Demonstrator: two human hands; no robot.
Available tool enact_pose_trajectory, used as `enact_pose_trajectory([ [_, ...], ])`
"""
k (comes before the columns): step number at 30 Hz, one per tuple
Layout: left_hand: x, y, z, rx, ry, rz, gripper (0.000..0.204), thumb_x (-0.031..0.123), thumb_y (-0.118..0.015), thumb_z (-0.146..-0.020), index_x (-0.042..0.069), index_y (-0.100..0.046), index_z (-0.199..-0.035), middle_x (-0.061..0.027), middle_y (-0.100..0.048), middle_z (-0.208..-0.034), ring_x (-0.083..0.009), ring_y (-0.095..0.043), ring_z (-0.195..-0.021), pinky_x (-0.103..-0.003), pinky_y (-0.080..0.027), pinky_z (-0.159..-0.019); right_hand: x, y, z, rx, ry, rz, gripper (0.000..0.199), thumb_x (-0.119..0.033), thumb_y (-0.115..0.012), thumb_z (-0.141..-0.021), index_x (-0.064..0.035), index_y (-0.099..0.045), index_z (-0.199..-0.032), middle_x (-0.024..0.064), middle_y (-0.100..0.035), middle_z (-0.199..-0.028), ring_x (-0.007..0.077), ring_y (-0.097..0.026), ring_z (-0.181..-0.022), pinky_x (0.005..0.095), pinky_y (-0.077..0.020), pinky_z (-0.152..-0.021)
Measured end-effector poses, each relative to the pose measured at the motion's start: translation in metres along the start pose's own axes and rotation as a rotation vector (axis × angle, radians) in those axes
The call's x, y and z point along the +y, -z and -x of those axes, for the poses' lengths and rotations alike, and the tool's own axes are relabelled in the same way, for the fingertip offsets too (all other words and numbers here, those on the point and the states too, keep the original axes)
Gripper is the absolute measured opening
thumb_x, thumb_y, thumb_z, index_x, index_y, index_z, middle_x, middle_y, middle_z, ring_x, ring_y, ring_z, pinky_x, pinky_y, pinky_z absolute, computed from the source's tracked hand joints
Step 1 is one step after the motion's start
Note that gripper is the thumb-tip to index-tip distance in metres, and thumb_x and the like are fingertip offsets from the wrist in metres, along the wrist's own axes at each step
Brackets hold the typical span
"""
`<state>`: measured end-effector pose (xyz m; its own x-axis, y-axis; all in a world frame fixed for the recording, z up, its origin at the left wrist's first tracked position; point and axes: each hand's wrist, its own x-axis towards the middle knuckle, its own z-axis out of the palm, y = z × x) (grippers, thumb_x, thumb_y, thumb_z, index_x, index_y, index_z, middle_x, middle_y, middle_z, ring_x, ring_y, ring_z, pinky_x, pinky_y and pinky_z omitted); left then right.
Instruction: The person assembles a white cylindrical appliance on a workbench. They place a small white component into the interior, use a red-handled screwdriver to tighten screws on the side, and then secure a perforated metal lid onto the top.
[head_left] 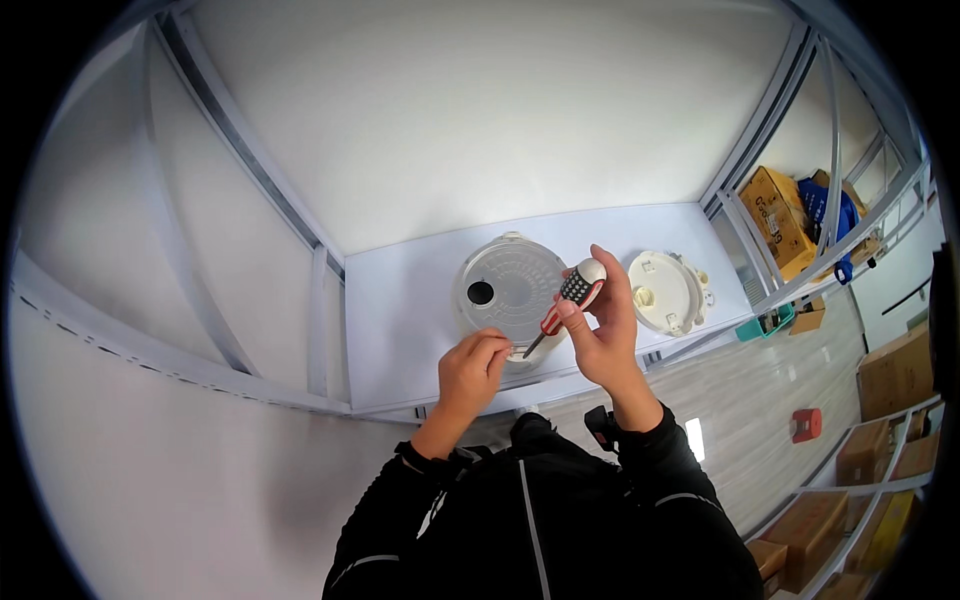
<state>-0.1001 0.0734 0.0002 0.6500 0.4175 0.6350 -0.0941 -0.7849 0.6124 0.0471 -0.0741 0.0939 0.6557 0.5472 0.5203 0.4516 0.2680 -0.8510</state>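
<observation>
My right hand [608,335] is wrapped round a screwdriver [568,303] with a red, black and white handle. Its shaft slants down to the left, and the tip is close to the fingers of my left hand [472,370]. Those fingers are pinched together at the near rim of a round, pale grey appliance part [515,280] with a black round spot on its left side. Whatever the pinch holds, if anything, is too small to make out. To the right lies a round cream-coloured plastic cover [668,293], untouched by either hand.
The parts lie on a white worktop [395,310] framed by metal posts and backed by a white wall. Right of it are a yellow carton [778,222] and a teal bin [762,325]. A red stool [806,425] stands on the floor near shelves of cardboard boxes [815,525].
</observation>
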Motion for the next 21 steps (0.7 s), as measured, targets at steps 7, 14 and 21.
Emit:
enact_pose_trajectory([
  [7, 0.043, -0.03, -0.006, -0.042, 0.145, -0.142, 0.008, 0.01, -0.078, -0.09, 0.009, -0.073, -0.095, -0.0028, -0.076, -0.101, -0.0299, -0.074, -0.078, -0.038, -0.057, -0.063, 0.001, 0.005, 0.001, 0.055, 0.024, -0.009, 0.072, -0.017, -0.075, -0.103, 0.0003, -0.036, -0.161, 0.0178, -0.068, -0.13, 0.0215, -0.069, -0.113, 0.0388, -0.057, -0.099],
  [14, 0.043, -0.022, -0.017, -0.078, 0.135, -0.076, 0.007, 0.011, -0.078, -0.093, 0.008, -0.077, -0.099, -0.0034, -0.077, -0.1, -0.0261, -0.074, -0.075, -0.035, -0.057, -0.064, -0.001, 0.025, 0.004, 0.137, 0.049, 0.013, 0.071, -0.014, -0.074, -0.103, 0.0004, -0.037, -0.161, 0.016, -0.066, -0.129, 0.0201, -0.068, -0.112, 0.0383, -0.0569, -0.1],
  [21, 0.038, -0.006, -0.023, -0.145, 0.294, 0.027, 0.011, 0.01, -0.079, -0.093, 0.009, -0.08, -0.104, -0.0046, -0.079, -0.105, -0.0237, -0.072, -0.074, -0.033, -0.056, -0.066, -0.001, 0.033, 0.008, 0.153, 0.023, -0.007, 0.07, -0.011, -0.074, -0.102, -0.0002, -0.037, -0.16, 0.0151, -0.066, -0.129, 0.0195, -0.068, -0.111, 0.0383, -0.0573, -0.099],
])
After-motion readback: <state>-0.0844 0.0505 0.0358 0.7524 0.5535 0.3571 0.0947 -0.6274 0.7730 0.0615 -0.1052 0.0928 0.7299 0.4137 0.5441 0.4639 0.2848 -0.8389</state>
